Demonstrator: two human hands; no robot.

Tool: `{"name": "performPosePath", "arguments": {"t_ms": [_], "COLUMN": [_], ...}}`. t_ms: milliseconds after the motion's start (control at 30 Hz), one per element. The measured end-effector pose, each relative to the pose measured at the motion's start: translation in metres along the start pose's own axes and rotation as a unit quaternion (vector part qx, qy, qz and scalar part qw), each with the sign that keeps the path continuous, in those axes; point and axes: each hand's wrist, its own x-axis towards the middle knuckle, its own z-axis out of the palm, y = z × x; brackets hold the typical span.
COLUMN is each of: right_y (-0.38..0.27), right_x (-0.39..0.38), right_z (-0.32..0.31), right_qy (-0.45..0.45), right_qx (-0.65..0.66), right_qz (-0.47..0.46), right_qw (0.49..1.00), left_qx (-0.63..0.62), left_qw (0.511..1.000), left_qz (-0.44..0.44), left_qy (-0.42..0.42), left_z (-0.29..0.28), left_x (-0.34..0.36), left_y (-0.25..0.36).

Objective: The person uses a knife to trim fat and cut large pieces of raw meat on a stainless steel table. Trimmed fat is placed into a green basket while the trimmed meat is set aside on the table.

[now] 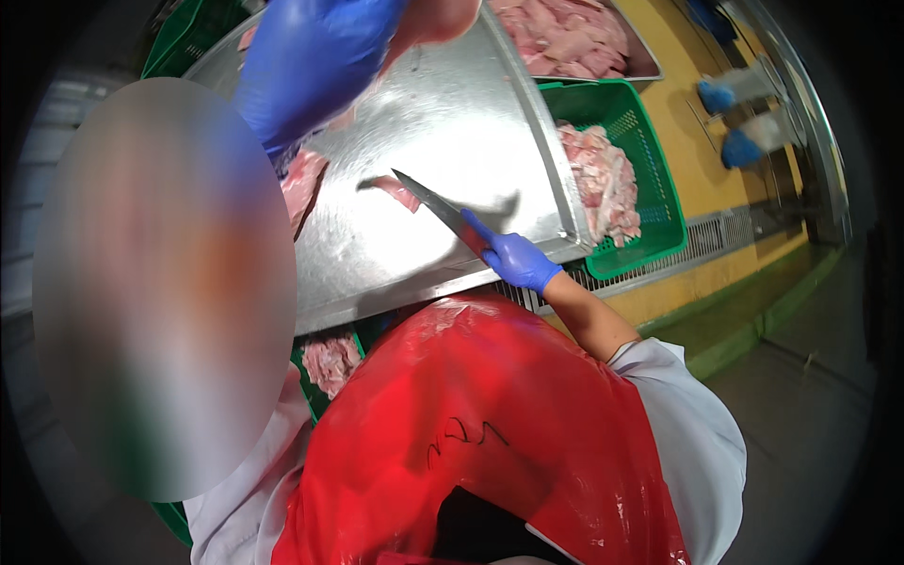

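My left hand, in a blue glove, is raised at the upper left, closed on a pink piece of meat; blur hides much of that arm. My right hand, also gloved, grips a knife with a reddish handle. The blade lies over the steel table beside a thin strip of meat. A larger meat piece rests at the left, partly hidden by the blurred area.
A green basket of trimmings stands right of the table, behind it a steel tray of meat. Another green basket with meat sits below the near edge. A grate runs along the floor. A green basket is at the upper left.
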Motion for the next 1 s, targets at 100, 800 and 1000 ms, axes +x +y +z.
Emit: {"name": "performPosePath", "arguments": {"t_ms": [100,800,1000], "right_y": [0.014,0.052,-0.018], "right_x": [-0.024,-0.048,0.076], "right_z": [0.002,-0.005,0.027], "right_qy": [0.069,0.251,0.108], "right_qx": [0.041,0.333,0.191], "right_qz": [-0.009,0.141,0.061], "right_qw": [0.997,0.898,0.974], "left_qx": [-0.021,0.5,0.53], "left_qw": [0.986,0.837,0.747], "left_qz": [0.156,-0.217,-0.381], "left_qy": [-0.057,0.05,0.122], "left_z": [0.079,-0.033,-0.14], "left_x": [0.039,-0.393,-0.566], "left_y": [0.047,-0.295,-0.186]}}
